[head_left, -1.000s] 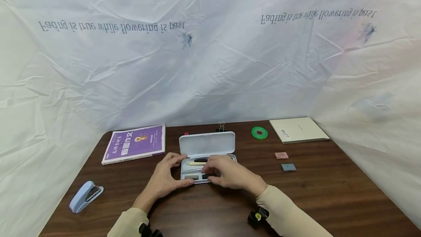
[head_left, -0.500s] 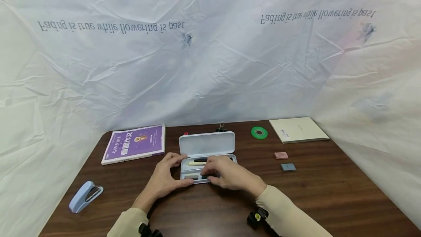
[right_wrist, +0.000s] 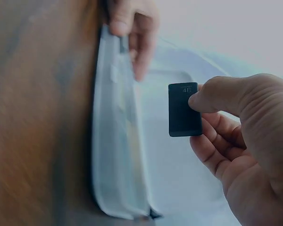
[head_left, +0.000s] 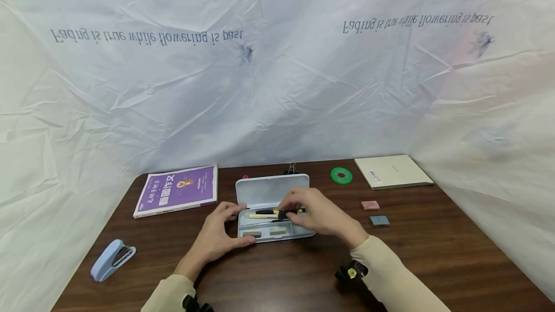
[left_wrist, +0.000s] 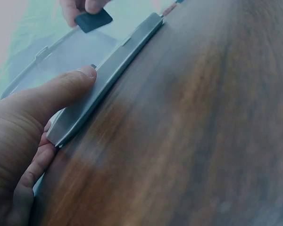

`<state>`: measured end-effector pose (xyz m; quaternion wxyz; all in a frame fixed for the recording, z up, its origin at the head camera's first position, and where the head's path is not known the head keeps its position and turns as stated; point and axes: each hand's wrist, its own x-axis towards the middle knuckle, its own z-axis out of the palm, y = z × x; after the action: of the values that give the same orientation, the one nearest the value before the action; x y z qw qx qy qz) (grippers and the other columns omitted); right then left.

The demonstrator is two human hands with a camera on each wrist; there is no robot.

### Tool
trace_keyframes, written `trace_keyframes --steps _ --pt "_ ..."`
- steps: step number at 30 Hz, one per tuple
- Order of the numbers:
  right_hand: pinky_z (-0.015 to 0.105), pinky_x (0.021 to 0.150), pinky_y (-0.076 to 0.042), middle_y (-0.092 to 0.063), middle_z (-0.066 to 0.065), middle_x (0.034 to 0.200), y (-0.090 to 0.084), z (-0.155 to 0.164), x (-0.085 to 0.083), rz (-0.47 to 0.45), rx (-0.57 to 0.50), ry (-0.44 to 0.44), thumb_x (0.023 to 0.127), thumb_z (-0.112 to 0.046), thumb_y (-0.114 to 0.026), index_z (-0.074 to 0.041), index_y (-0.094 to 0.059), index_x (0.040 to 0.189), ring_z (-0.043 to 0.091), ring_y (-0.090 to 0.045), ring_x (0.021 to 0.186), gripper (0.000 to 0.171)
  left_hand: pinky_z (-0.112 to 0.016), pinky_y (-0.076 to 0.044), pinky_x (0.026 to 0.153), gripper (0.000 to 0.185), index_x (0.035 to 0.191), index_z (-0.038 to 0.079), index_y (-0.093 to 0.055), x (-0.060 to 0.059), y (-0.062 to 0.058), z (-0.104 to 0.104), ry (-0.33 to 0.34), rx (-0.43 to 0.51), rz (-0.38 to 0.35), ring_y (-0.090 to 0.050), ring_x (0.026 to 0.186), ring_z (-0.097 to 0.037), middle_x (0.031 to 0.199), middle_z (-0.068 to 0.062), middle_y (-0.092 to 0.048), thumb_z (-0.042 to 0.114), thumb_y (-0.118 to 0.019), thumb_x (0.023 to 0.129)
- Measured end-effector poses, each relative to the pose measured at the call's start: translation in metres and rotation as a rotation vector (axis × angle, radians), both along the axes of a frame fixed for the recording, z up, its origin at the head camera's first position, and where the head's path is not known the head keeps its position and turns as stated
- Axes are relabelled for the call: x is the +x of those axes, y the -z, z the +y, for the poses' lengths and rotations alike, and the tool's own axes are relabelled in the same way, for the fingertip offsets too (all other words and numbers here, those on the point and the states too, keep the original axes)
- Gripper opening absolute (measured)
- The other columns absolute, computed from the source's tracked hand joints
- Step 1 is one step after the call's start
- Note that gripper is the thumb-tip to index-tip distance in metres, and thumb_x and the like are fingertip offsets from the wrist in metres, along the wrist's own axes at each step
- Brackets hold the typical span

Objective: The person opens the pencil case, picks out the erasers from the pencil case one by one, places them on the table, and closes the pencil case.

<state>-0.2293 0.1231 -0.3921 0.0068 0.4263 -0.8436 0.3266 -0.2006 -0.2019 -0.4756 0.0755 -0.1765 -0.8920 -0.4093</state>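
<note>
Black block: above the open pencil case
Right hand: I pinch the block, thumb against fingers
Left hand: I grip the case's end

R grip is now up & back from the pencil case's front row, w/ dark "4B" block pinched & lifted out, now above the pens. Pale block in front row now shows, as does case's R front corner. R grip now overlaps lid's lower R part; R sleeve shifted too.
</note>
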Motion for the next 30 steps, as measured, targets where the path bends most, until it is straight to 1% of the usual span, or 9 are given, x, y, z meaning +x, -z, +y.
trace_keyframes --steps 3,5,8,10,13,18,20,26,30 --pt "0.032 0.072 -0.060 -0.072 -0.006 0.114 -0.008 0.014 -0.005 0.011 -0.027 0.043 0.103 -0.004 -0.079 -0.018 -0.082 0.123 0.006 -0.063 0.089 0.025 -0.048 -0.061 0.108 0.089 0.149 0.016 -0.072 0.000 0.000 0.000 -0.005 0.000 -0.008 -0.070 0.122 -0.022 0.135 0.002 -0.064 0.055 -0.103 0.075" --pt "0.032 0.072 -0.061 -0.071 -0.006 0.113 -0.013 0.025 -0.007 0.015 -0.039 0.079 0.102 -0.004 -0.079 -0.016 -0.082 0.124 0.006 -0.063 0.088 0.025 -0.048 -0.061 0.109 0.090 0.149 0.016 -0.072 0.001 0.000 0.000 -0.008 0.000 -0.016 -0.070 0.122 -0.022 0.135 0.002 -0.064 0.055 -0.103 0.075" --pt "0.033 0.077 -0.064 -0.071 -0.007 0.112 -0.020 0.043 -0.011 0.015 -0.056 0.147 0.101 -0.002 -0.081 -0.015 -0.082 0.125 0.007 -0.067 0.094 0.027 -0.049 -0.061 0.109 0.090 0.150 0.016 -0.071 0.001 0.000 0.000 -0.008 0.002 -0.021 -0.070 0.123 -0.022 0.136 0.002 -0.064 0.055 -0.103 0.075" --pt "0.035 0.078 -0.065 -0.071 -0.008 0.111 -0.022 0.055 -0.013 0.029 -0.060 0.198 0.100 -0.001 -0.081 -0.015 -0.083 0.123 0.007 -0.068 0.096 0.027 -0.048 -0.061 0.109 0.090 0.150 0.016 -0.071 0.001 0.000 0.001 -0.008 -0.001 -0.021 -0.070 0.123 -0.022 0.136 0.002 -0.064 0.055 -0.103 0.075" --pt "0.037 0.077 -0.064 -0.071 -0.007 0.111 -0.024 0.073 -0.014 0.067 -0.054 0.267 0.098 0.002 -0.082 -0.017 -0.083 0.120 0.009 -0.065 0.095 0.029 -0.048 -0.061 0.109 0.090 0.150 0.016 -0.071 0.001 0.000 0.001 -0.006 -0.002 -0.019 -0.070 0.123 -0.022 0.136 0.002 -0.064 0.056 -0.103 0.075" --pt "0.035 0.078 -0.062 -0.072 -0.005 0.111 -0.019 0.098 -0.015 0.094 -0.029 0.336 0.097 0.004 -0.083 -0.017 -0.083 0.118 0.011 -0.065 0.093 0.029 -0.048 -0.061 0.109 0.090 0.150 0.016 -0.071 0.001 -0.001 0.000 -0.006 0.003 -0.013 -0.069 0.123 -0.022 0.136 0.002 -0.064 0.055 -0.103 0.075" --pt "0.033 0.079 -0.062 -0.071 -0.004 0.111 -0.015 0.105 -0.015 0.079 -0.019 0.353 0.097 0.003 -0.083 -0.017 -0.083 0.117 0.011 -0.066 0.093 0.029 -0.048 -0.061 0.109 0.090 0.150 0.016 -0.071 0.001 -0.001 -0.001 -0.008 0.002 -0.015 -0.069 0.123 -0.022 0.136 0.002 -0.064 0.055 -0.103 0.075" --pt "0.031 0.082 -0.064 -0.072 -0.001 0.109 -0.003 0.116 -0.019 0.016 -0.007 0.385 0.098 0.005 -0.081 -0.013 -0.083 0.118 0.014 -0.070 0.096 0.027 -0.049 -0.061 0.110 0.091 0.151 0.017 -0.071 0.001 0.000 -0.001 -0.008 -0.006 -0.035 -0.069 0.124 -0.023 0.137 0.001 -0.064 0.056 -0.103 0.075" --pt "0.031 0.081 -0.064 -0.072 -0.001 0.106 0.007 0.119 -0.022 0.003 -0.002 0.392 0.096 0.006 -0.082 -0.012 -0.083 0.116 0.015 -0.070 0.095 0.027 -0.050 -0.060 0.110 0.091 0.152 0.018 -0.070 0.001 0.000 0.001 -0.007 -0.008 -0.047 -0.069 0.124 -0.023 0.137 0.001 -0.063 0.057 -0.102 0.076"
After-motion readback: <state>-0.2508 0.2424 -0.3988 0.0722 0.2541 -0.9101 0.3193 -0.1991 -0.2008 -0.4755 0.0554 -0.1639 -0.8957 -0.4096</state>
